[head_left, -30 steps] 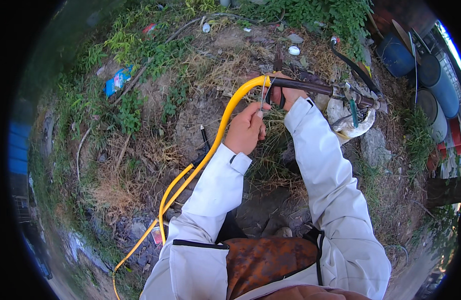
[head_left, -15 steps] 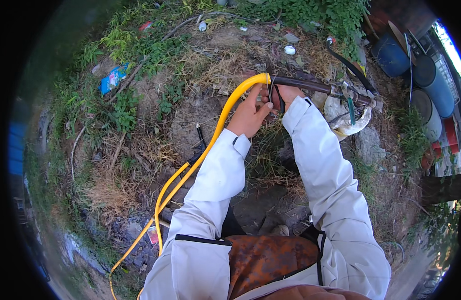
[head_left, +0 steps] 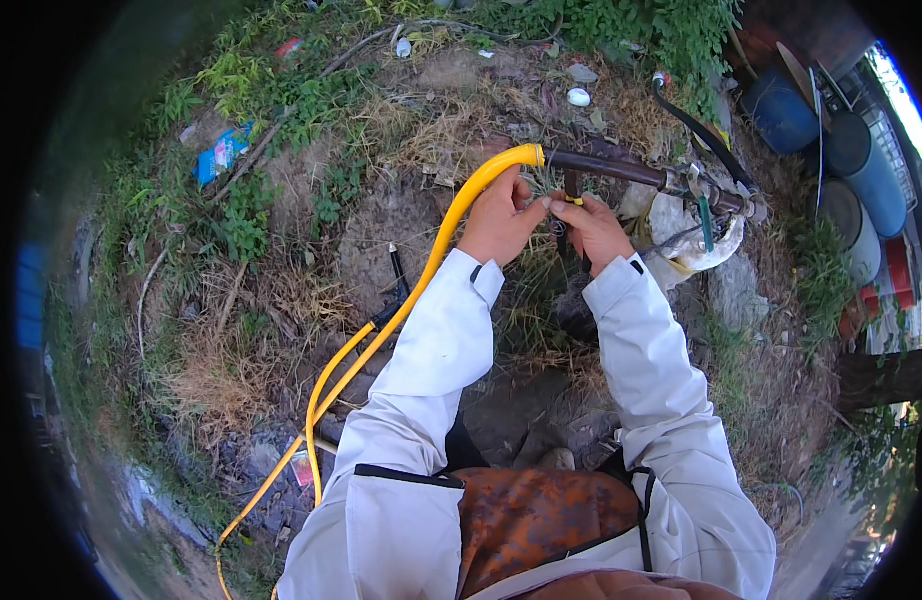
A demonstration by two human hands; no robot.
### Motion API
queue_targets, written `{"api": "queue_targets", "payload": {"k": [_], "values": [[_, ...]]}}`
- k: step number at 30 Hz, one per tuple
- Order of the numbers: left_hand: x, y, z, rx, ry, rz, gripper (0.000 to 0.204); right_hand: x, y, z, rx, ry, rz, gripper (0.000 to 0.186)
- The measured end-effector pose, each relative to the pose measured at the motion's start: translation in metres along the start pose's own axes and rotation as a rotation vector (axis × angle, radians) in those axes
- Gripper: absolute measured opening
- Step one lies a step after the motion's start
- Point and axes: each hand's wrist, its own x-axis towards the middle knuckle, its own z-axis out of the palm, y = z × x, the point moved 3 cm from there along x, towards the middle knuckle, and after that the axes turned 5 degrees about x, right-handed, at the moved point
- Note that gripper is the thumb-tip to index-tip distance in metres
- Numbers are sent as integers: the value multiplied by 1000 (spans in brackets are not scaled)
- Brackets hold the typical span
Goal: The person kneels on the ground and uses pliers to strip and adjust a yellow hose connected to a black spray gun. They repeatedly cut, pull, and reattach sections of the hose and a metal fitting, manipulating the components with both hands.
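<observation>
Nearest is a rusty-brown apron (head_left: 546, 515), with pale sleeves (head_left: 421, 360) on both sides. A yellow hose (head_left: 444, 240) runs up past the left sleeve and bends over to the right at the top. The left hand (head_left: 496, 225) is just under the hose's top end, with its fingers bent; I can't tell if they hold it. The right hand (head_left: 596, 230) is near it, its thumb and finger close together by a small yellow thing (head_left: 575, 201). I can't tell if it is gripped. The tips of the two hands meet, or almost do.

The hose's end is up against a brown pipe (head_left: 609, 167), which goes off to the right. There, a green handle (head_left: 706, 222) hangs down in front of a white lump (head_left: 719, 253). Farther off are a black hose (head_left: 696, 128), a blue packet (head_left: 217, 160), big barrels (head_left: 871, 185) and green plants (head_left: 621, 40).
</observation>
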Motion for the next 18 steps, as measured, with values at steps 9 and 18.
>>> {"api": "queue_targets", "payload": {"k": [9,18], "values": [[0,-4,4,68,259,271,45,6,10,-5,-250,-69,-149,18],[-11,19,0,-81,272,191,17,29,20,-5,-63,-201,-168,14]]}}
